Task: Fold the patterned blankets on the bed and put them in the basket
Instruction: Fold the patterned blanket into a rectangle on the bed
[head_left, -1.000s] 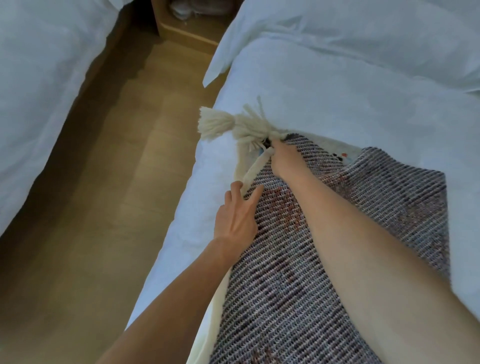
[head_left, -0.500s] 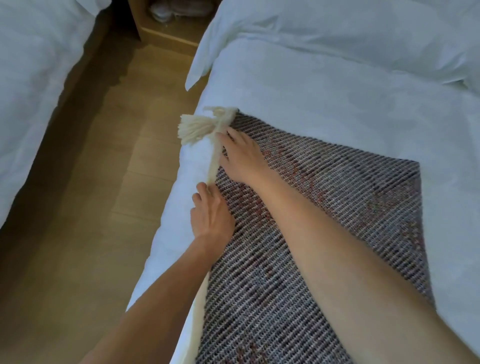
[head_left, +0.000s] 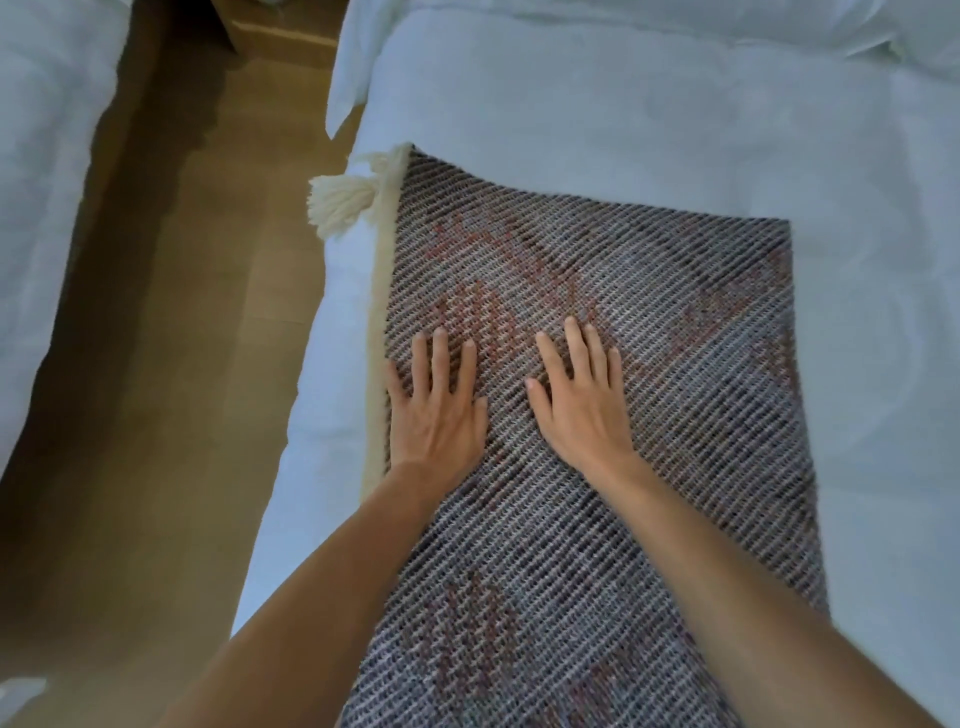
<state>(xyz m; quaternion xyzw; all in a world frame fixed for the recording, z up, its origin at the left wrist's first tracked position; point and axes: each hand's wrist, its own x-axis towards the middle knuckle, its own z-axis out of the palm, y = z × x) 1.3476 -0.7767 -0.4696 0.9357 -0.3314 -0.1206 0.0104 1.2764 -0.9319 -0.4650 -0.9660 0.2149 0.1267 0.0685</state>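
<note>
Your left hand (head_left: 435, 410) and right hand (head_left: 581, 402) lie flat, fingers straight, gripping nothing, side by side on the patterned blanket (head_left: 649, 322); its cream tassel (head_left: 340, 200) sits beyond your left fingertips.

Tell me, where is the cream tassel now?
In the head view, the cream tassel hangs at the patterned blanket's far left corner, over the bed's left edge, beyond the left hand.

One blanket (head_left: 649, 364), two hands, two beds, one tassel (head_left: 340, 200).
</note>
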